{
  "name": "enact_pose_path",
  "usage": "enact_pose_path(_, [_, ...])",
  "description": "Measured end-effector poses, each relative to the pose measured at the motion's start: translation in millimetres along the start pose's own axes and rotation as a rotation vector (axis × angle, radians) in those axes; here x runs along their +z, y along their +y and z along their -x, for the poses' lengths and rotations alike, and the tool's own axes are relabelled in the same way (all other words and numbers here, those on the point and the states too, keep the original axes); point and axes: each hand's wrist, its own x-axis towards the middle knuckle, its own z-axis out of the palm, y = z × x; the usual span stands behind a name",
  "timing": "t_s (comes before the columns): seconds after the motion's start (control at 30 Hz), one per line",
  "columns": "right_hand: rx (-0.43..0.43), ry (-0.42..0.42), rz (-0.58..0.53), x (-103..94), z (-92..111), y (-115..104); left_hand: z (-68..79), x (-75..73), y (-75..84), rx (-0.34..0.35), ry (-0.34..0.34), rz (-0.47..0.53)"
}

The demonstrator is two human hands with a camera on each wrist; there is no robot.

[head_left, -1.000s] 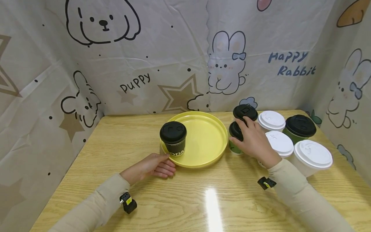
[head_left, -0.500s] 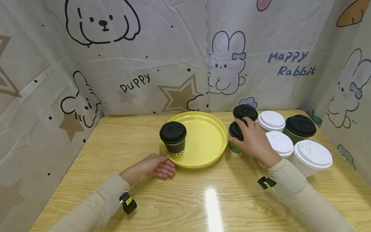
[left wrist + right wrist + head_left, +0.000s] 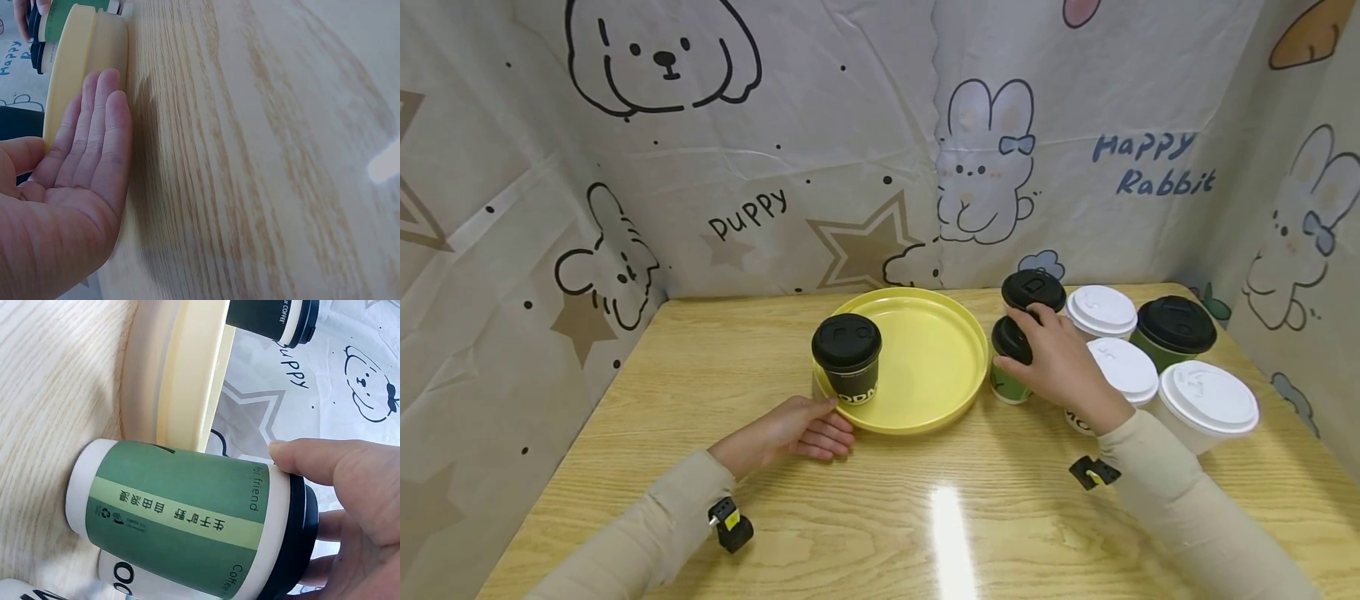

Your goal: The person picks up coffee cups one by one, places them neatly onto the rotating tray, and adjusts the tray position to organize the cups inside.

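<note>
A green paper coffee cup [image 3: 1009, 385] with a black lid [image 3: 304, 519] stands just right of the round yellow plate [image 3: 936, 367]. My right hand [image 3: 1063, 362] grips it from above, thumb and fingers around the lid edge. On the plate's left side is a black coffee cup [image 3: 850, 375], also lidded in black. At the plate's near left edge rests my left hand [image 3: 797, 429], palm turned up. Its thumb meets the rim, while the straight fingers [image 3: 94, 131] lie along the outer wall.
Behind and right of my right hand stand several more lidded cups: a black-lidded one [image 3: 1034, 290], white-lidded cups [image 3: 1102, 310] and a green one [image 3: 1176, 329]. A printed cloth [image 3: 865, 150] walls the back and sides of the wooden table [image 3: 850, 525].
My right hand and the green cup have shifted very slightly toward me. The left hand, the plate and the black cup on it hold their places.
</note>
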Motion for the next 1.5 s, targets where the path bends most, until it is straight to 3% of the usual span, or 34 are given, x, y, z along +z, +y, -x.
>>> enact_pose_path(0.3, [-0.036, 0.059, -0.037, -19.7, 7, -11, 0.2, -0.7, 2.1, -0.008, 0.004, 0.004])
enact_pose_path(0.83, [-0.077, 0.172, 0.031, -34.0, 12, -41, 2.5, -1.8, 4.0, 0.021, -0.025, 0.008])
enact_pose_path(1.13, [-0.119, 0.137, -0.002, -33.2, 7, -54, 0.7, -2.2, 4.2, 0.003, -0.014, 0.011])
enact_pose_path(1.5, [-0.230, 0.107, -0.011, -17.2, 0, -75, 1.2, 0.3, 1.7, 0.006, -0.016, 0.002])
